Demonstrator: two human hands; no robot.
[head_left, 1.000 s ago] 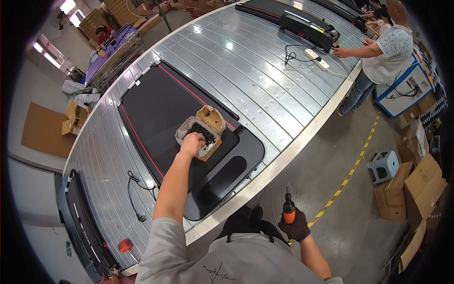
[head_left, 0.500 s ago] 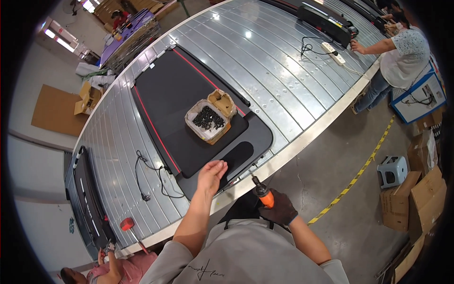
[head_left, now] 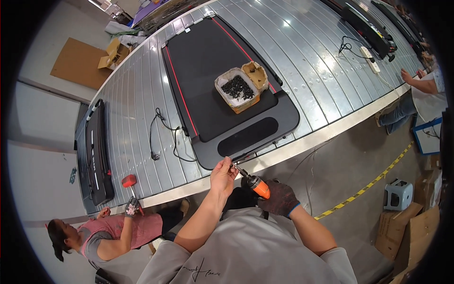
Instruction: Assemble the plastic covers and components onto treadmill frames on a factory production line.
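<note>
Orange-and-black power screwdriver (head_left: 255,184): short body, thin bit angled up-left. Right hand (head_left: 280,199), dark glove, grip clenched round driver body. Left hand (head_left: 223,174), bare, fingertips pinched at bit tip; item between them too small to tell. Both just below near edge of black treadmill (head_left: 222,85) on ribbed metal tabletop (head_left: 312,71). Screw box (head_left: 237,89) on treadmill deck, well apart.

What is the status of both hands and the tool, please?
Left hand pinching driver tip. Right hand, gloved, grips orange screwdriver. Black flat machine just ahead, nothing between.
</note>
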